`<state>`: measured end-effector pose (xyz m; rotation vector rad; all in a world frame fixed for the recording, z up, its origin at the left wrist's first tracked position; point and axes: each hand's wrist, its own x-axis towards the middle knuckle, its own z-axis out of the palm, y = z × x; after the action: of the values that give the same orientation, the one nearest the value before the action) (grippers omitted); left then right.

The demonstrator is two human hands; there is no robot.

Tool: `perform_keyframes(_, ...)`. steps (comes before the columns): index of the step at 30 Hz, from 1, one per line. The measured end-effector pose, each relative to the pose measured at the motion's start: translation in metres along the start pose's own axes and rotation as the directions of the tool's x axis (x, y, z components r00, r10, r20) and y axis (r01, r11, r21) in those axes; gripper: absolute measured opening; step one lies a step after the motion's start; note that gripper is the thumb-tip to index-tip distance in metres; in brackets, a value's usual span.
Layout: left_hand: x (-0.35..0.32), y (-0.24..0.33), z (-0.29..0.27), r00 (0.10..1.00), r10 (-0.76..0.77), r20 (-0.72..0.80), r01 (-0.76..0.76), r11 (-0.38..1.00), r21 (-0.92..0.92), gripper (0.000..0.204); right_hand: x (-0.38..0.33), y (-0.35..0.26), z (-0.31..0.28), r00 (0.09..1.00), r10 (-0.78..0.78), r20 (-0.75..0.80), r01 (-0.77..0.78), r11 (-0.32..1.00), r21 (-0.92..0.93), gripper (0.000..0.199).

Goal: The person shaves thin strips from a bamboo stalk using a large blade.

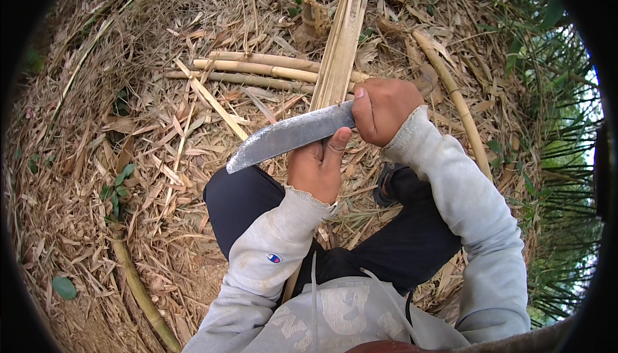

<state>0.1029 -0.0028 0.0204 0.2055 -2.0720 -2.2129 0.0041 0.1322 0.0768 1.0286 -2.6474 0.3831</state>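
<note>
My right hand (391, 111) is wrapped round the handle of a machete (283, 135), its thumb near the base of the blade. The handle is hidden in the fist. The broad grey blade lies crosswise, its tip pointing left above my left knee. Just below the blade my left hand (317, 171) is closed, thumb up beside the metal, around the near part of a bundle of split bamboo strips (336, 63). The blade and hand hide where the strips pass through. They stretch away from me toward the top of the view.
Several bamboo poles (257, 67) lie crosswise beyond the blade. A cut stump (314, 18) stands at the far side, left of the strips. A long bamboo pole (454, 92) curves along the right, another pole (143, 288) at lower left. Dry leaves and shavings cover the ground.
</note>
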Motion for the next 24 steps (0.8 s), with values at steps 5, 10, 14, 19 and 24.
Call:
perform_keyframes(5, 0.002, 0.01, 0.002, 0.996, 0.09, 0.016, -0.091, 0.994, 0.065, 0.036, 0.005, 0.014, 0.003, 0.999, 0.017, 0.03, -0.016, 0.999, -0.044, 0.036)
perform_keyframes(10, -0.029, -0.001, -0.003, 0.945, -0.248, 0.214, 0.291, 0.935, -0.202, 0.03, 0.008, 0.098, -0.007, 0.819, 0.554, -0.149, -0.562, 0.827, -0.014, 0.05)
perform_keyframes(14, -0.014, 0.005, -0.007, 0.928, -0.306, 0.212, 0.364, 0.863, -0.35, 0.031, -0.017, 0.075, 0.01, 0.895, 0.446, 0.003, -0.446, 0.895, -0.004, 0.055)
perform_keyframes(19, -0.009, 0.009, -0.012, 0.936, -0.305, 0.174, 0.348, 0.87, -0.35, 0.028, -0.004, 0.002, 0.008, 0.939, 0.262, 0.222, -0.287, 0.954, 0.087, 0.055)
perform_keyframes(24, -0.015, 0.001, -0.006, 0.975, -0.197, 0.103, 0.217, 0.943, -0.252, 0.025, -0.008, -0.01, 0.006, 0.97, 0.089, 0.225, -0.112, 0.989, 0.095, 0.053)
